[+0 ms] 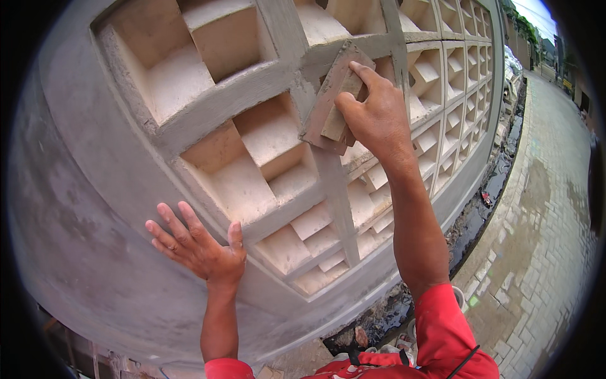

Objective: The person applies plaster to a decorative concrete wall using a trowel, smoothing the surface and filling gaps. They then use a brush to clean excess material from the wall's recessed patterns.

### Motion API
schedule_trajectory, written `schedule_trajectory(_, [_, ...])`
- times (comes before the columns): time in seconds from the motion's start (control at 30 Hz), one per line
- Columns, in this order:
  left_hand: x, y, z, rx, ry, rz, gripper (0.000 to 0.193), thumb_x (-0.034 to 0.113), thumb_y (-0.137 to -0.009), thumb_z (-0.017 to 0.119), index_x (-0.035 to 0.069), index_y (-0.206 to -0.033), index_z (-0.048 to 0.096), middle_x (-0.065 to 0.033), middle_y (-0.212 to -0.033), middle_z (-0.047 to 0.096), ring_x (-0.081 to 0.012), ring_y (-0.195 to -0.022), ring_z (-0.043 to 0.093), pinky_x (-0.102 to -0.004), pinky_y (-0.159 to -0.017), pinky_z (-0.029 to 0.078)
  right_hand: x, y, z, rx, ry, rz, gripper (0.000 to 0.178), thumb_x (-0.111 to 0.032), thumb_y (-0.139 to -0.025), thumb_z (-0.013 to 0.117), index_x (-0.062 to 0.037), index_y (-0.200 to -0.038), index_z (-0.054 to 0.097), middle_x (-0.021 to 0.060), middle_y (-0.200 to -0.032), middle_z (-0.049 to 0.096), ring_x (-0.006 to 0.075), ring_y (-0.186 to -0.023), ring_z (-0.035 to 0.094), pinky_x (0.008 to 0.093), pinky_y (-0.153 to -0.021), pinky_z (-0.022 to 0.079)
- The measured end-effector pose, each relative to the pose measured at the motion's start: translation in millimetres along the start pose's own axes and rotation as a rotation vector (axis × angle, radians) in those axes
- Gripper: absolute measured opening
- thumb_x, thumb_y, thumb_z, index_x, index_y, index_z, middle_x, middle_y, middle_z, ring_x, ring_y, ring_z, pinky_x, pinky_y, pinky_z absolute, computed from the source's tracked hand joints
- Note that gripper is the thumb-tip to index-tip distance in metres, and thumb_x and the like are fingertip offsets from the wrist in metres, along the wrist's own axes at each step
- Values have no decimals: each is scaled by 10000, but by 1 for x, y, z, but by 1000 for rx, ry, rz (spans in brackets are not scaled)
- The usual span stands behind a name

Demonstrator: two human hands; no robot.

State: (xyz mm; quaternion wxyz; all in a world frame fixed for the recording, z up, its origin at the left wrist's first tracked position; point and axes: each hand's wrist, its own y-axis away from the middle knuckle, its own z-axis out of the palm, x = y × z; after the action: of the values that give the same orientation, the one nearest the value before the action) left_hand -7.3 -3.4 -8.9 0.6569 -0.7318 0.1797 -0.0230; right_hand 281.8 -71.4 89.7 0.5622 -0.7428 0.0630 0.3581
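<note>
My right hand [379, 110] grips the handle of a plastering float [329, 101], a flat rectangular board with a block handle. The float lies tilted against the grey mortar joints of a wall of pale ventilation blocks [271, 126]. Its board covers part of the crossing between several blocks. My left hand [201, 245] is open with fingers spread, over the smooth grey plastered wall [113, 208] just left of the lower blocks. Whether its palm touches the plaster is hard to tell. Nothing is in it.
A drainage ditch [499, 183] with dark water runs along the wall's foot on the right. Beyond it lies a paved street [536, 252]. Rubble and a pale bucket rim [459, 297] are near my right arm. White sacks [512, 63] sit farther along.
</note>
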Motion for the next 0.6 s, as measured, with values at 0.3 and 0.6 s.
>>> schedule_trajectory(0.3, [-4,4,-1,6,-28,-18,788,599,-959,406,68,-1526,276,-169,-1597,219,-423,-1484,119,-588,-1170,97,23,29,-28,-12,59,-182,581,-146,-752,600,17,-1308,570,264,-1076,666,397,-934,671,430,-865,519])
schedule_trajectory(0.6, [-2,1,-2,-11,-22,-10,789,583,-953,431,67,-1528,269,-179,-1597,213,-424,-1486,111,-588,-1173,93,4,14,5,-142,129,-103,571,-126,-760,595,41,-1306,572,240,-1083,674,347,-938,678,383,-895,513])
